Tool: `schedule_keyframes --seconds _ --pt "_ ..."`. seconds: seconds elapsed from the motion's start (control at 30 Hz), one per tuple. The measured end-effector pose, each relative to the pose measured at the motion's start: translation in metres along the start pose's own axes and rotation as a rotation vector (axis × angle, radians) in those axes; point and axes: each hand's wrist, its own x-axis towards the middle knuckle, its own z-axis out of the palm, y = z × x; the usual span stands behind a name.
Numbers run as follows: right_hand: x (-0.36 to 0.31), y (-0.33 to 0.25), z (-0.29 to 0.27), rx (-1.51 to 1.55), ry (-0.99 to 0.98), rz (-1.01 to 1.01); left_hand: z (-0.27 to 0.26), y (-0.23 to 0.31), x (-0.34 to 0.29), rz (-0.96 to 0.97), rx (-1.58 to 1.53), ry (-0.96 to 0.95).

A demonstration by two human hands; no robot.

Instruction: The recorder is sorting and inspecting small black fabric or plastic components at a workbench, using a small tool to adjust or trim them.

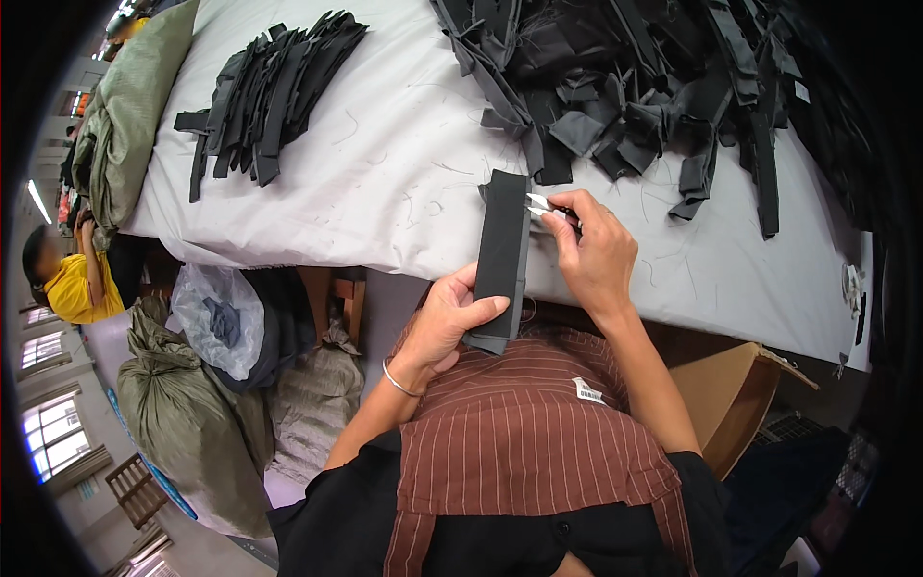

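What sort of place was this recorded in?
Probably a garment workshop: dark fabric strips lie on a pale-covered table, the right hand holds what look like small snips beside a folded fabric piece, and a bulging sack stands nearby.

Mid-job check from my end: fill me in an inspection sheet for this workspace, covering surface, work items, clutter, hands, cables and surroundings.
Surface: table under a pale, wrinkled covering.
Work items: black fabric strip in hand; row of dark strips at far left; tangled heap of dark pieces at far right.
Clutter: loose threads scattered over the covering.
Hands: left hand grips the strip's lower part; right hand holds a small white-tipped tool at its right edge.
Cables: nothing seen.
Surroundings: greenish sack and clear plastic bag at lower left, open carton at right, person in yellow at far left.
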Motion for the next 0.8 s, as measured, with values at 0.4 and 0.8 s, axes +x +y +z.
schedule_keyframes --seconds 0.4,0.8 --pt "-0.005 -0.001 -0.007 0.041 -0.045 -0.051 0.002 -0.001 -0.001 -0.028 -0.024 0.04" --pt "-0.001 0.005 0.007 -0.055 0.094 -0.1 -0.001 -0.002 0.001 -0.05 -0.05 -0.018"
